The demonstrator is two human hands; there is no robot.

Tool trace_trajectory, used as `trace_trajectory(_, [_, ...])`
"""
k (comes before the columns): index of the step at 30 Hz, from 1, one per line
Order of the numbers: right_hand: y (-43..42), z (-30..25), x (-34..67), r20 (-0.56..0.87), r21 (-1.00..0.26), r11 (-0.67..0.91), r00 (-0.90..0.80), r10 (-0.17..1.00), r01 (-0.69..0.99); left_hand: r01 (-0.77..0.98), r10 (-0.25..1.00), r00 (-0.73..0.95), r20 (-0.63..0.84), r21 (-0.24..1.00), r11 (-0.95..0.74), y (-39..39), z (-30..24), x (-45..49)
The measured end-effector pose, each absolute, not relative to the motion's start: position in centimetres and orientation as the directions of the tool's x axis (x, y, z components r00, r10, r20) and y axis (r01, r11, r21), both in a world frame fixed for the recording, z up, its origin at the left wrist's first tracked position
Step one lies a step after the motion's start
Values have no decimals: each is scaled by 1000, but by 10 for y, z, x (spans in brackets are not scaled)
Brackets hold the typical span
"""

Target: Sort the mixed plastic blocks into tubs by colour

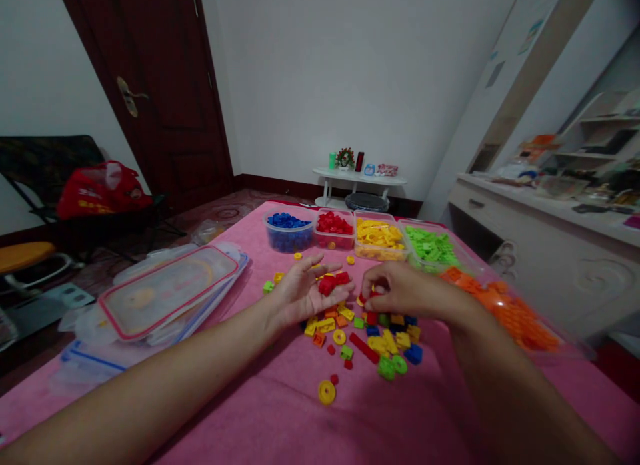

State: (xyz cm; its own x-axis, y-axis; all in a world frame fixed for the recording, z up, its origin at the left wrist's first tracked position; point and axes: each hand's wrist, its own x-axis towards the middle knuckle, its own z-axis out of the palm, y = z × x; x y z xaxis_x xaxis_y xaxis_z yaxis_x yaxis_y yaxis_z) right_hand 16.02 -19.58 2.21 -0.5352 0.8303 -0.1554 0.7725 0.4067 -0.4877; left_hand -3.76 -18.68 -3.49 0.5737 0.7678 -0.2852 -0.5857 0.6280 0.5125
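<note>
My left hand lies palm up over the pink table, cupping a few red bricks in its curled fingers. My right hand is just to its right, fingers pinched on a small red brick above a mixed pile of loose bricks in red, yellow, green, blue and orange. A yellow round piece lies apart, nearer to me.
Sorted tubs line the table's far side: blue, red, yellow, green, and an orange tub at the right. Stacked clear lids lie left. A dark door, chair with red bag, small white table and a white cabinet surround.
</note>
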Motion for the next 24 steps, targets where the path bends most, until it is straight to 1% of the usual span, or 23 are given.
trace_trajectory(3, [-191,24,154,107,-589,401,-423,900,702,-569,742,610,-277,499,654,-191,-39,-36])
trace_trajectory(5, [-190,19,143,201,-640,425,-394,897,640,-574,739,620,-262,490,656,-193,-41,-34])
trace_trajectory(7, [-191,11,132,225,-656,465,-434,872,594,-589,746,620,-243,484,647,-193,-43,-33])
trace_trajectory(9, [-193,2,124,213,-636,483,-465,859,602,-600,751,619,-230,479,641,-193,-45,-32])
trace_trajectory(13, [-196,-6,117,169,-552,431,-410,896,714,-611,769,593,-239,489,623,-193,-50,-31])
trace_trajectory(15, [-195,-5,116,180,-534,398,-360,916,746,-628,788,576,-216,500,596,-193,-53,-31])
trace_trajectory(18, [-192,1,121,285,-558,379,-258,923,738,-595,772,598,-218,524,609,-191,-52,-32])
trace_trajectory(21, [-188,14,135,417,-627,397,-142,898,670,-545,773,589,-236,591,595,-172,-35,-32])
trace_trajectory(24, [-187,28,150,478,-693,381,-5,878,612,-517,850,451,-273,696,498,-131,1,-26])
